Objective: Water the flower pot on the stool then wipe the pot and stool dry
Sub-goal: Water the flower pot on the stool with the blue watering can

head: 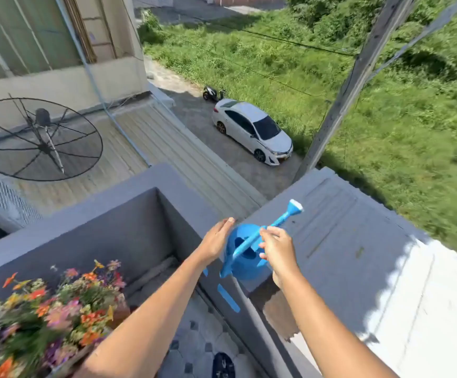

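A blue plastic watering can (245,261) stands on the top of the grey balcony wall (331,241), its long spout and rose pointing up and to the right. My right hand (278,251) pinches the spout near its base. My left hand (216,240) lies flat against the can's left side, fingers extended. The flower pot (44,312), full of orange, pink and purple flowers, is at the lower left. The stool under it is hidden by the flowers and my left arm.
The grey parapet (99,227) wraps the balcony corner, with a patterned tiled floor (194,336) below. Beyond the wall lie a drop to a metal roof (167,148), a satellite dish (39,139), a white car (252,130) and a pole (344,88).
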`<control>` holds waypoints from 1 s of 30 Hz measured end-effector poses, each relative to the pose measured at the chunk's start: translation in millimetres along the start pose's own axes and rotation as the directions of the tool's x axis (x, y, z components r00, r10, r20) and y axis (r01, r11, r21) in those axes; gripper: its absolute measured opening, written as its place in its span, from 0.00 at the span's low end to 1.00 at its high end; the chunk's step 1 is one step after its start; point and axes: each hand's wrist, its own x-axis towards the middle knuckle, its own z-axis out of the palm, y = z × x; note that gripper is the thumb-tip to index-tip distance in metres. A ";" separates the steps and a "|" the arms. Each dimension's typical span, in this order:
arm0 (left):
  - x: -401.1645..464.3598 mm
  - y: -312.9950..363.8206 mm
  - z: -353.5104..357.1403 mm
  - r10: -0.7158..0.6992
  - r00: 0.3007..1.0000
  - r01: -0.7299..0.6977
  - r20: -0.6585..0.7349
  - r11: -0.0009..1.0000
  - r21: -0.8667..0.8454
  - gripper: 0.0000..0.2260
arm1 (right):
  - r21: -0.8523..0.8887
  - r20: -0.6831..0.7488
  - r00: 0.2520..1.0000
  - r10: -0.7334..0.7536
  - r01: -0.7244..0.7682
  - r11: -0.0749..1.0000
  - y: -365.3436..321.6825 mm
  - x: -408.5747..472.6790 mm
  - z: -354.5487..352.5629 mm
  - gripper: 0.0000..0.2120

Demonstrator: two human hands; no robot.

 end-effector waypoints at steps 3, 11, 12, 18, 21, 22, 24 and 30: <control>20.1 -13.6 13.0 -0.068 0.997 0.071 0.032 0.994 -0.085 0.21 | -0.027 -0.010 0.996 0.087 -0.087 0.996 16.3 11.7 2.9 0.09; 33.7 -25.7 26.4 -0.096 0.995 0.098 0.023 0.990 -0.100 0.16 | 0.130 0.155 0.962 0.223 -0.243 0.961 17.6 23.6 25.4 0.07; 31.8 -24.3 26.4 -0.087 0.996 0.089 0.027 0.992 -0.088 0.15 | 0.099 0.154 0.964 0.218 -0.235 0.967 17.3 24.3 24.8 0.06; 11.5 -39.5 18.1 -0.078 0.995 0.079 -0.056 0.997 0.014 0.21 | -0.039 0.244 0.953 0.180 -0.176 0.984 13.4 15.9 18.9 0.04; -13.8 -42.6 7.9 -0.072 0.992 0.072 -0.102 0.997 0.000 0.22 | -0.108 0.299 0.944 0.137 -0.110 0.988 3.2 -3.6 22.2 0.05; -23.9 -43.1 4.5 -0.065 0.991 0.063 -0.117 0.998 -0.021 0.22 | -0.127 0.323 0.938 0.125 -0.088 0.988 -0.4 -10.5 24.6 0.05; -44.7 -45.7 -3.8 -0.046 0.983 0.035 -0.180 0.997 -0.064 0.21 | -0.139 0.380 0.921 0.089 -0.039 0.990 -7.4 -27.6 30.9 0.05; -124.8 -45.6 -35.0 0.050 0.894 -0.135 -0.445 0.978 -0.162 0.12 | -0.196 0.546 0.837 -0.002 0.130 0.972 -27.6 -97.7 55.7 0.06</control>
